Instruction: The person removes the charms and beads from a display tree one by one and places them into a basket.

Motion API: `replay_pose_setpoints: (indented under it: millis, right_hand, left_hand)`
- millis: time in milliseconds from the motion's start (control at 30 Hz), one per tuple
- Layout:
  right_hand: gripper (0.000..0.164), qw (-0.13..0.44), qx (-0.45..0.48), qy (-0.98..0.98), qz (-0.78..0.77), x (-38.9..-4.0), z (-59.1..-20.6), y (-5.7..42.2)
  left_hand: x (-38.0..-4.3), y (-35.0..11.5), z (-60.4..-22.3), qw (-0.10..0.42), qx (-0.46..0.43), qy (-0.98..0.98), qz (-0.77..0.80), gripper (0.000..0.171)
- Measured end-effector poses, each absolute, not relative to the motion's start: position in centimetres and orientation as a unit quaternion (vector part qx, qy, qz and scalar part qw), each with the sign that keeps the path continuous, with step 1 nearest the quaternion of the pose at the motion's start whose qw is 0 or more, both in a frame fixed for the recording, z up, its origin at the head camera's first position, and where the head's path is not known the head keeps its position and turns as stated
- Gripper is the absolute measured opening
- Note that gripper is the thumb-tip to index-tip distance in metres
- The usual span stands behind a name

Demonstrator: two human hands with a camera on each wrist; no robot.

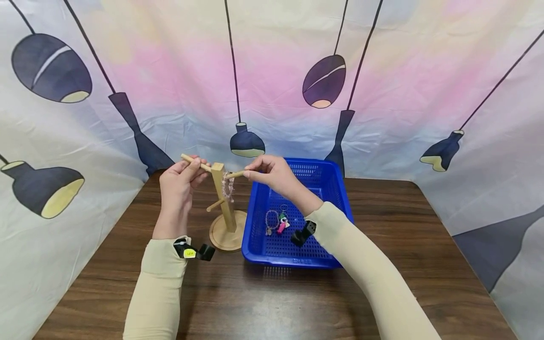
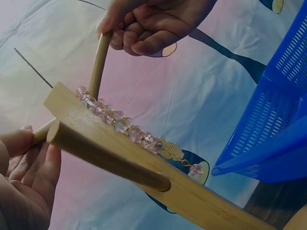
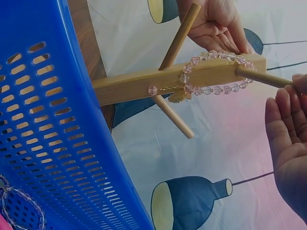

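Observation:
A wooden peg stand with a round base stands upright on the table. From its upper right peg hangs a bracelet of clear pink beads with a small gold charm, lying against the post. My right hand pinches the tip of that same peg between thumb and fingers. On the other side, my left hand pinches the upper left peg. Lower pegs, one of them a short peg pointing toward me, carry nothing.
Right beside the stand sits a blue perforated basket. Inside it lie another bracelet and a keychain with a pink and green charm. A patterned curtain hangs behind the brown wooden table.

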State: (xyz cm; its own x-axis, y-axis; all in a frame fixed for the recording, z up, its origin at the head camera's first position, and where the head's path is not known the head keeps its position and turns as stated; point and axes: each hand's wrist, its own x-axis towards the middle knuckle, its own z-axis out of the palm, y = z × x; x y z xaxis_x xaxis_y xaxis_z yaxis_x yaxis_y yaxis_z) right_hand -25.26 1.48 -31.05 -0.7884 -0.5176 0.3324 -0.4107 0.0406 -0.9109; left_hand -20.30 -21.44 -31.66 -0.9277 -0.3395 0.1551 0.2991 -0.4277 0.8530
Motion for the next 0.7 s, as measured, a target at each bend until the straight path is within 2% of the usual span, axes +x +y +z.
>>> replay_pose_setpoints:
  millis: [433,700]
  right_hand:
    - [0.014,0.055,-0.352,0.714,-0.603,-23.9,-30.9,0.5]
    - [0.012,0.058,-0.366,0.696,-0.616,-22.8,-31.0,-0.7]
  left_hand:
    - [-21.2,-21.7,-30.7,0.148,0.068,-0.544,-0.823,0.023]
    - [-21.5,-21.8,-29.8,0.117,0.092,-0.586,-0.797,0.016]
